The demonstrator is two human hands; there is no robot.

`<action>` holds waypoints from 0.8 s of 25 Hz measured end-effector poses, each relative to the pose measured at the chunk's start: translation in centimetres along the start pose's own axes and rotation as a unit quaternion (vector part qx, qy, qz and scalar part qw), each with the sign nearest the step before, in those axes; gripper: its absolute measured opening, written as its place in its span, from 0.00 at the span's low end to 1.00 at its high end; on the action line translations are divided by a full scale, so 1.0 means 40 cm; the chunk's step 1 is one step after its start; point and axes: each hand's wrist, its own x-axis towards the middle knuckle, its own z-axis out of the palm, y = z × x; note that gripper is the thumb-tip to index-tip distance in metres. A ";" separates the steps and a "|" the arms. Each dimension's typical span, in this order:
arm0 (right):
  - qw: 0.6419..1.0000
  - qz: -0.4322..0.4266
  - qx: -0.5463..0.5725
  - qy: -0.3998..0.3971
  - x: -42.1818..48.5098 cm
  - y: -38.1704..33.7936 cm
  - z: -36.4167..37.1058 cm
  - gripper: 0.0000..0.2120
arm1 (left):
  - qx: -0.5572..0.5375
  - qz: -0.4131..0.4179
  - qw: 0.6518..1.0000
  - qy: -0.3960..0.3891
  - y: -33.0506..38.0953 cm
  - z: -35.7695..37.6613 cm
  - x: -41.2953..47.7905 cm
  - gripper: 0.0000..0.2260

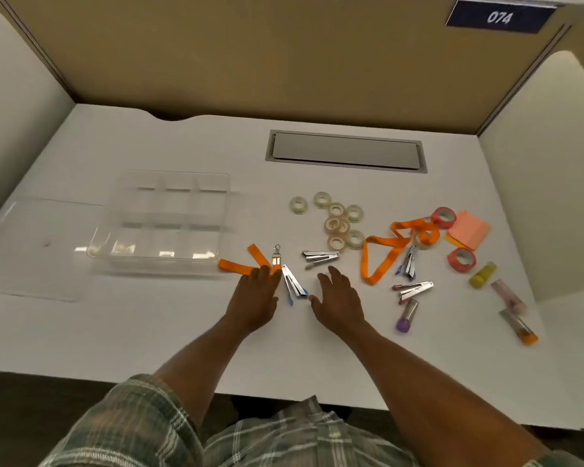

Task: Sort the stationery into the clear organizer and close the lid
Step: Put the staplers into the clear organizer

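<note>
White desk (81, 332) is filling the view w/ tan partition walls (250, 62) standing round it. A blue plate (499, 16) reading 074 is hanging up top, & a grey hatch (346, 150) is sitting flush in the desk, behind & right of the organizer (152, 264). The organizer is sitting open on the desk's left part. It's clear plastic w/ rounded corners, split into rows of small compartments. Its clear lid (31, 251) is lying flat just left of it. Stationery is lying loose to the right of the organizer. An orange lanyard (233, 265) is touching its front right corner. Further right are four staplers (321, 257), a cluster of clear tape rolls (338, 224) & a second lanyard (381, 254). Far right are pink tape rolls (462, 259), sticky notes (469, 230) & glue sticks (407, 315). The left hand (255, 298) is lying flat just right of the organizer w/ fingers straight, tips resting on the near lanyard by its metal clip, gripping nothing. The right hand (339, 298), further right, is spreading relaxed fingers, holding nothing. Can't tell if it's touching the desk. One stapler is lying between the hands.
</note>
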 end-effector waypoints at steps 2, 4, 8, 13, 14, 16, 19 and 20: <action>1.000 -0.006 -0.011 -0.001 0.012 0.000 0.000 0.20 | 0.013 0.043 0.999 0.007 0.020 0.008 0.008 0.32; 1.000 -0.007 -0.024 0.000 0.027 0.001 -0.006 0.15 | 0.032 0.074 0.997 0.003 0.045 0.015 0.009 0.34; 0.998 -0.018 -0.011 0.062 0.081 0.008 -0.024 0.19 | 0.049 0.113 0.992 0.017 0.065 0.019 0.025 0.25; 0.993 -0.095 -0.069 0.001 0.159 0.011 -0.021 0.33 | 0.044 0.191 0.981 -0.003 0.106 0.019 0.020 0.15; 0.990 -0.106 -0.088 -0.004 0.169 0.010 -0.019 0.33 | 0.035 0.190 0.981 -0.003 0.107 0.026 0.017 0.14; 0.985 -0.124 -0.119 0.015 0.172 0.010 -0.013 0.30 | 0.023 0.182 0.983 0.002 0.104 0.037 0.006 0.13; 0.982 -0.125 -0.141 0.028 0.175 0.014 0.001 0.24 | 0.001 0.138 0.990 0.003 0.089 0.037 -0.008 0.14; 0.982 -0.123 -0.143 0.029 0.174 0.015 0.007 0.22 | -0.025 0.103 0.994 -0.001 0.082 0.032 -0.012 0.14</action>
